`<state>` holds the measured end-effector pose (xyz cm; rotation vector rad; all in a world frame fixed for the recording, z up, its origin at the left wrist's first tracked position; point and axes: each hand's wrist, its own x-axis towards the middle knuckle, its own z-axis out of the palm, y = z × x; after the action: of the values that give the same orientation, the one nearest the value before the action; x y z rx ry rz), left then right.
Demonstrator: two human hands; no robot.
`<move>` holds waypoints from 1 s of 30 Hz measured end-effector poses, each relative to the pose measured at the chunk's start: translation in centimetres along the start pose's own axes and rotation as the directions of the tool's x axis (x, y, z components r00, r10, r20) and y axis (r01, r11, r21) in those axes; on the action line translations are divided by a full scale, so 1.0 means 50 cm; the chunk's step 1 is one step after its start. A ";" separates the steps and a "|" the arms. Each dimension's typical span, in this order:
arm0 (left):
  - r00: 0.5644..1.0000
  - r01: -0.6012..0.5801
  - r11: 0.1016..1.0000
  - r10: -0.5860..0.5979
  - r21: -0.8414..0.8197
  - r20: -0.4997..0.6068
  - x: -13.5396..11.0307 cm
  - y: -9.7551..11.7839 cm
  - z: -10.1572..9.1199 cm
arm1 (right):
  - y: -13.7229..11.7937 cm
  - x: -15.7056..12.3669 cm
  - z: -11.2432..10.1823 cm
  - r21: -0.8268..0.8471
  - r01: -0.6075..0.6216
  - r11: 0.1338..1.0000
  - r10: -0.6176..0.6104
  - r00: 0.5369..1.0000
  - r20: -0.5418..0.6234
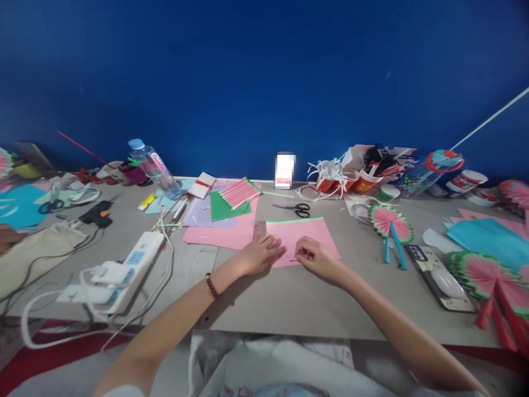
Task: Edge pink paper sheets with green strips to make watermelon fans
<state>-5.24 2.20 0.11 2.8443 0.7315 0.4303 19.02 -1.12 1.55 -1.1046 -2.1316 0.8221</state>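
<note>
A deep blue wall rises behind a grey desk (289, 309) crowded with craft paper. Near the middle lies one rectangular pink paper sheet (306, 234) with a thin green strip along its far edge, flat on the desk, and both hands are on its near edge.

Our left hand (260, 255) rests on the sheet's near left corner. Its fingers (276, 246) are loosely bent and press down without gripping anything. Our right hand (316, 259) is just beside it, with the fingertips drawn together on the near edge, where they seem to nip the paper. One dark red bead bracelet (212, 285) circles the left wrist.

We count one pair of black-handled scissors (295, 209) just beyond the sheet. To the right lies one round pleated pink-and-green paper fan (390, 223) on two blue sticks. At the far right is a stack of the same fans (479, 273) on red sticks, too overlapped to count.

Two red paper cups (363, 182) stand at the back, and their gold print is too small to read. One clear plastic water bottle (155, 168) with a blue cap leans at back left, and the white lettering on its red label is too blurred to read. One white power strip (132, 264) lies at the left with plugs in it.
</note>
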 end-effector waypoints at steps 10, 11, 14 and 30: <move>0.996 0.036 0.957 -0.058 -0.286 -0.069 0.016 -0.026 0.010 | -0.028 0.014 0.012 -0.035 -0.183 0.983 0.186 0.969 0.162; 0.995 0.039 0.949 -0.065 -0.312 -0.074 0.015 -0.028 0.011 | -0.028 0.019 0.014 -0.036 -0.207 0.978 0.210 0.959 0.189; 0.994 0.027 0.941 -0.062 -0.337 -0.091 0.015 -0.034 0.013 | -0.021 0.036 0.021 -0.004 -0.268 0.963 0.261 0.932 0.250; 0.994 0.014 0.939 -0.051 -0.345 -0.099 0.009 -0.038 0.020 | -0.069 0.101 0.012 -0.319 -0.332 0.888 0.447 0.789 0.421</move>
<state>-5.39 3.98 -1.19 2.4939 0.6474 0.6409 14.49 1.44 4.83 -1.6478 -2.4917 1.1672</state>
